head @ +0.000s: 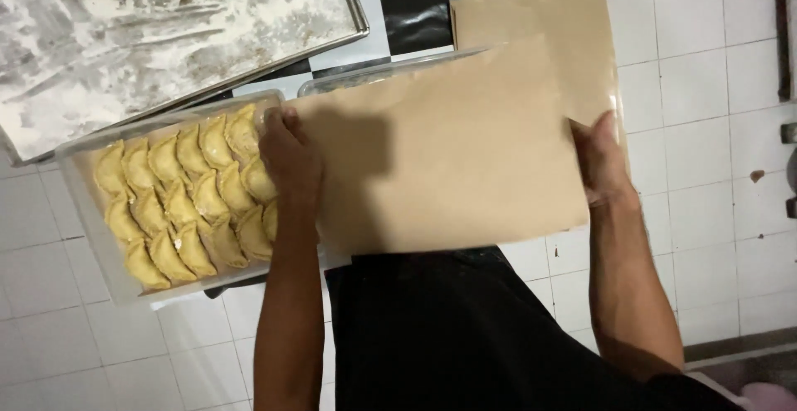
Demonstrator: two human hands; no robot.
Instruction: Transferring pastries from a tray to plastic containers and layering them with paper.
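Brown paper sheet [452, 154], large and rectangular, sits between our two hands, held flat and slightly tilted above a clear plastic container [365, 79] whose rim peeks out at the sheet's top edge. We grip the sheet by its two short edges. Our left hand [290, 158] pinches the left edge, fingers [278, 124] curled over the paper and closed on it. Our right hand [602, 162] clamps the right edge, thumb on top, rest of the fingers tucked under the sheet and hidden. Just left of the sheet, a clear rectangular plastic tray [83, 212] holds rows of yellow crimped half-moon pastries [183, 195], packed tightly and overlapping; our left hand hovers over the tray's right end, covering a few pastries. A second brown paper sheet [548, 12] lies under and behind the held one, sticking out at top right. A flour-dusted metal baking tray [166, 29] sits at top left, beside the pastry tray. All this rests on a table [415, 4] covered in black-and-white checked cloth. White tiled floor [714, 129] shows at right and bottom left. Our dark apron [448, 328] fills the lower middle.
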